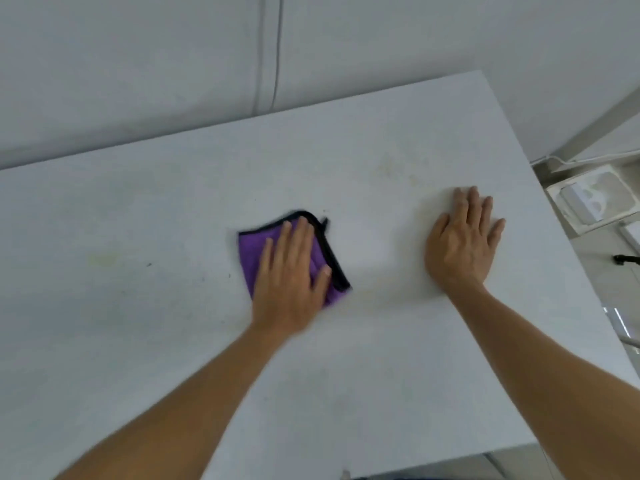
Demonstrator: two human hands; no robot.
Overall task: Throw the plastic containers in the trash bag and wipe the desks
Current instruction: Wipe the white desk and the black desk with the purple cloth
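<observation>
While I am pressing the purple cloth [251, 252], judged soft and limp, palm on its middle, under the straight-fingered left hand [291, 275] at the centre of the desk [138, 323], I am bracing the flat, spread-fingered right hand [460, 244] at its three o'clock.

The light is bright, soft and even, with no clear source and no glare. The pale desk [138, 306] and wall [138, 64] look flat and low in contrast. Only the faintest soft-edged shadow shows beside the right hand [462, 244]. The left hand [289, 282] and the near corner of the cloth [252, 251] are smeared by motion blur; the right hand is sharper. The whole picture is slightly soft. Wide-angle distortion skews the desk edges and bends the wall seam [273, 64]. Clutter [588, 199] at the right edge is hazy.
</observation>
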